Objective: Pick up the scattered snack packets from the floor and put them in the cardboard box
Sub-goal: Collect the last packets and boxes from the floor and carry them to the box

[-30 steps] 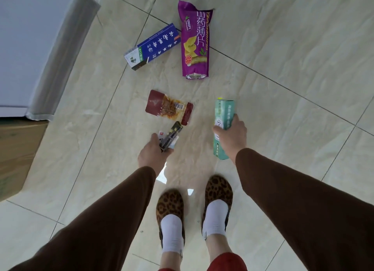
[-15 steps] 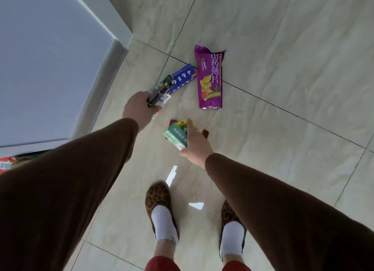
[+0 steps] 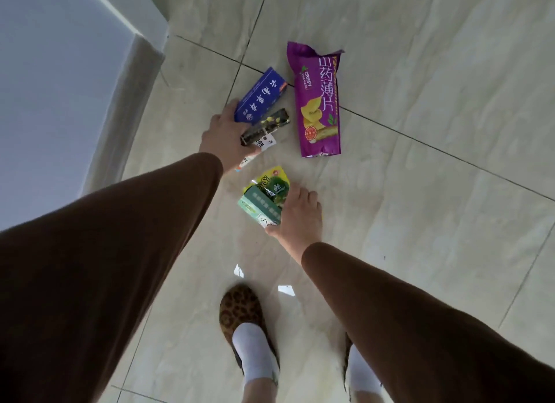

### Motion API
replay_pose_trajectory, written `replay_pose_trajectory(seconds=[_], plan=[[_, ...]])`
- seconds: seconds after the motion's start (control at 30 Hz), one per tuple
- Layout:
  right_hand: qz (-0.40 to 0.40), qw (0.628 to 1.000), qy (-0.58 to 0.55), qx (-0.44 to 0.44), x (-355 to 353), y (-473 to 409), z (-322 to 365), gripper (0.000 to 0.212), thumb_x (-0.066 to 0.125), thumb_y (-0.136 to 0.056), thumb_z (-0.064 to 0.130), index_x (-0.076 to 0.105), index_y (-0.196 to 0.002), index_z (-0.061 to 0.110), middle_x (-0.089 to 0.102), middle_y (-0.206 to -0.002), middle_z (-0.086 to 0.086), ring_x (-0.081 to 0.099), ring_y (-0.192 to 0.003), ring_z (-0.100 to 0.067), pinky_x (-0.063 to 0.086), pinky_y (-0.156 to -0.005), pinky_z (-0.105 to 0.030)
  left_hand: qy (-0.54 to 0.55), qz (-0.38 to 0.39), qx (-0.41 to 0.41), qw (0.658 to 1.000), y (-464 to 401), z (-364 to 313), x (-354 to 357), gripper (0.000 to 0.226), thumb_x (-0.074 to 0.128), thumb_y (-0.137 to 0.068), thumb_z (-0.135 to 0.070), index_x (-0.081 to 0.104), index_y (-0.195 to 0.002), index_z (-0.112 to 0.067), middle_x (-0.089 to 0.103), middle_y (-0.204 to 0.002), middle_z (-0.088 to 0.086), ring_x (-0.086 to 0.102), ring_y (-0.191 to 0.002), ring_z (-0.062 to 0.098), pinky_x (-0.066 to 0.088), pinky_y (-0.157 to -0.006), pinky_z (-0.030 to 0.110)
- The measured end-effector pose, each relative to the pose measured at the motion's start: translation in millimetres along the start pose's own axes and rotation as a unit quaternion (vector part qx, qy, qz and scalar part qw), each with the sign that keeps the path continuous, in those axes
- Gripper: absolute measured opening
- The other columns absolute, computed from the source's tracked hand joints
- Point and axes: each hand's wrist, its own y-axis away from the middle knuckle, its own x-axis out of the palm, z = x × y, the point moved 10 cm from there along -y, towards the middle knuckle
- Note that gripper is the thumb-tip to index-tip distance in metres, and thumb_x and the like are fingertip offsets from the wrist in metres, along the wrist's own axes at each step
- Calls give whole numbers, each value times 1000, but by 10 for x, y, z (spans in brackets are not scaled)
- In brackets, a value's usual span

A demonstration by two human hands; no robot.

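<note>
My left hand (image 3: 223, 135) grips a dark snack packet (image 3: 265, 126) and a small white packet (image 3: 264, 142), and its fingertips rest on the lower end of a blue box (image 3: 259, 97) lying on the floor. My right hand (image 3: 297, 213) holds a green box (image 3: 259, 205) together with a yellow-green packet (image 3: 273, 183), low over the tiles. A long purple crisps bag (image 3: 318, 102) lies flat to the right of the blue box, untouched. The cardboard box is out of view.
A pale wall or cabinet side (image 3: 60, 87) with a grey skirting edge (image 3: 132, 108) runs along the left. My feet in leopard-print slippers (image 3: 240, 312) stand just behind the hands. Tiled floor (image 3: 435, 192) stretches to the right.
My left hand has moved forward with its packets and now touches the blue box. My right hand has a yellow-green packet against the green box; the red packet no longer shows.
</note>
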Motion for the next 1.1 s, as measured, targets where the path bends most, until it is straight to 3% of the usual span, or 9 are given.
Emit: replay_pose_trajectory(seconds=[0.1,0.23,0.3,0.4,0.53,0.67,0.77,0.93,1.1], plan=[[47,996,-21,66,91,26,-27,82,78,-69,56,48,-130,10,55,-127,-9,47,-119,-29,41,-96,-41,-4,4,-4,1000,12,1,15,36,73,-84,-38,68,-113,-18,23,-159,9,34,-130,38,41,-104,52],[75,991,-84,70,65,43,-11,66,72,-75,56,58,-122,12,55,-121,-7,47,-116,-27,46,-92,-40,-32,1,-4,999,71,5,-35,36,69,-87,-40,63,-112,-16,37,-136,18,39,-121,39,45,-99,51],[58,987,-128,76,-102,54,-40,61,70,-76,54,61,-117,11,55,-115,-7,48,-111,-26,49,-92,-41,-43,1,-9,999,150,64,-92,38,68,-88,-40,62,-115,-15,39,-133,20,41,-119,40,46,-98,51],[-31,978,-190,87,-576,69,-106,53,66,-76,57,64,-108,15,56,-106,-2,50,-103,-23,50,-90,-40,-57,-12,-36,998,319,213,-238,39,66,-89,-41,60,-117,-14,41,-131,19,43,-118,38,48,-97,50],[-106,955,-268,74,-1155,-108,13,67,67,-75,62,58,-128,22,53,-133,0,40,-128,-24,37,-109,-45,-11,-25,-95,995,536,396,-388,43,65,-91,-42,57,-124,-16,40,-132,18,45,-119,35,47,-102,47],[-61,943,-305,121,-1347,-549,78,91,67,-76,65,42,-151,21,23,-166,-4,9,-154,-31,14,-123,-58,71,-39,-136,987,631,421,-392,35,65,-91,-40,58,-117,-17,41,-128,15,47,-115,32,49,-101,44],[-18,957,-261,127,-1287,-828,44,99,68,-77,68,34,-154,16,6,-170,-11,-2,-155,-41,9,-121,-65,112,-45,-145,982,613,414,-309,34,65,-90,-40,60,-115,-18,41,-124,13,48,-112,31,49,-101,43],[-5,975,-185,119,-1140,-1041,-232,87,71,-77,69,48,-144,18,3,-167,-13,17,-148,-45,25,-117,-64,151,-49,-142,977,584,418,-96,37,68,-88,-41,63,-118,-20,43,-122,11,53,-109,29,51,-100,44],[-35,979,-181,91,-1283,-945,-308,79,71,-77,70,58,-134,17,40,-140,-14,46,-122,-38,44,-105,-52,155,-54,-140,976,682,329,-50,39,67,-88,-44,63,-119,-20,45,-121,10,55,-108,29,52,-98,44]])
